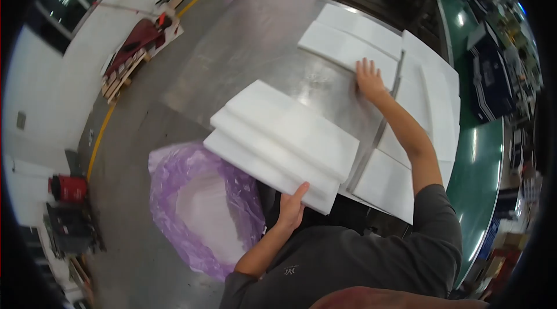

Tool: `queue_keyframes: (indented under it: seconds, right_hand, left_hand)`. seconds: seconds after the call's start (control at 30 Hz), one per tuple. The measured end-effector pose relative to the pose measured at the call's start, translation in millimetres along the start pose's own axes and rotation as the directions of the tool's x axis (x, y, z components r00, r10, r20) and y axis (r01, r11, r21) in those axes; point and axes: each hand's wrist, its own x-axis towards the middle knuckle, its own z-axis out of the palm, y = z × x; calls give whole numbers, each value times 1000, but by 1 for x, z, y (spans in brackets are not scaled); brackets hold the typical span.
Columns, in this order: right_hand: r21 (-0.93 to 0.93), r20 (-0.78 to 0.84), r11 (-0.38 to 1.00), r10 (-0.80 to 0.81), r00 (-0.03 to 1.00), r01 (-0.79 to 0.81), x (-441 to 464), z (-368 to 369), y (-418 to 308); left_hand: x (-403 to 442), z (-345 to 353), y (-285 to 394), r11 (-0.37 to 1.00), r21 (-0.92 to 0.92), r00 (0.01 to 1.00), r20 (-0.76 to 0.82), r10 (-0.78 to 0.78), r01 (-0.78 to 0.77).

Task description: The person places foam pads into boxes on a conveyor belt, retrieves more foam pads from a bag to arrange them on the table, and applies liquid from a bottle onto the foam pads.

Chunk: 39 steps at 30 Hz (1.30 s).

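Over the worktop's (214, 59) near edge, my left hand (290, 209) clamps a foam stack (290, 126), right hand's (370, 81) fingers spread at flat sheets (342, 45) by the right edge: gathering, I judge; next calls for pinching.

Sheets (342, 47) on table (255, 36), bag (165, 193) at left

At ten o'clock, a wooden pallet (123, 81) bears a dark red sheet-like cover (136, 39), beside a white wall (43, 80). A painted yellow floor line (101, 142) runs from eleven o'clock down to nine. Just below nine sits a boxy red machine (69, 188); at eight, black equipment (71, 223). A dark navy box (490, 85) lies between two and three, near a glossy green surface (478, 146) at three.
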Motion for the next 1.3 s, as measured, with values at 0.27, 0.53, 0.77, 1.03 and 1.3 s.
queue_keyframes:
  seconds: [0.27,0.53,0.77,1.03,1.3]
  right_hand:
    - [747,-104,470,-617,780,471,-142,-197,-85]
    - [188,-119,902,-373,920,390,-103,-134,-95]
    - [4,-51,960,-279,959,280,-63,-79,-55]
    - [0,-64,970,-244,968,244,-41,-64,-46]
    - [33,-55,981,-190,980,192,-33,-54,-39]
  left_hand:
    - [-3,27,-11,1000,-25,999,49,17,-15]
    - [-3,9,5,999,26,1000,22,-20,19]
    - [0,6,2,999,27,1000,16,18,-19]
    - [6,-6,10,1000,24,1000,23,8,-8]
    - [0,3,8,1000,4,999,-27,29,-29]
